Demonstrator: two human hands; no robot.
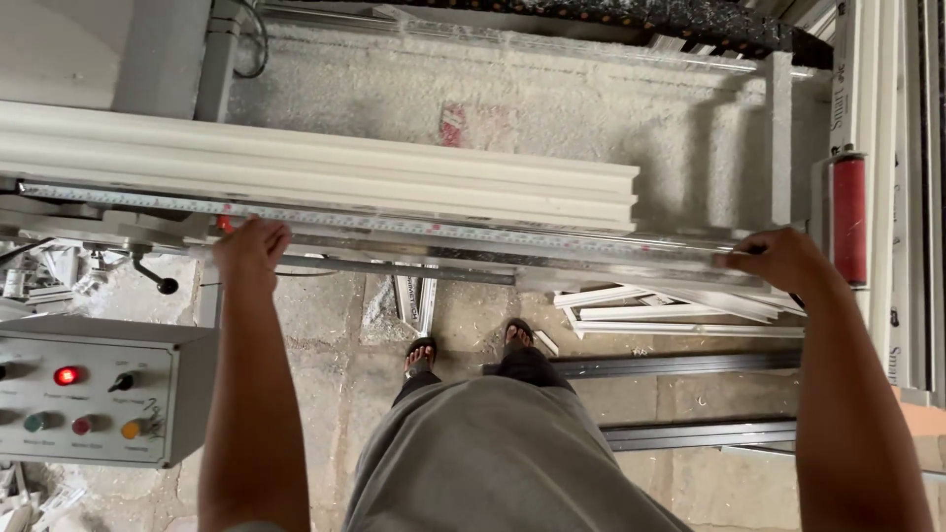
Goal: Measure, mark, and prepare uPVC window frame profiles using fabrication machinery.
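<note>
A workshop floor of rough stone slabs (473, 325), dusted with white shavings, lies under me, offcuts scattered to the right. I stand at a long machine rail (414, 258) with a measuring scale (394, 223) along it. On its far side rests a long white profile (315, 163), running from the left edge to just past the middle. My left hand (251, 246) has its grip curled over the rail's near edge beside the scale; my right hand (783, 258) closes over the rail's right end, near a red roller (849, 219). Neither touches the profile. A grey control box (94, 399) with lamps and knobs sits near left. I judge my fingers could get pinched on the rail, and the shavings make slippery footing in open sandals (420, 355).
</note>
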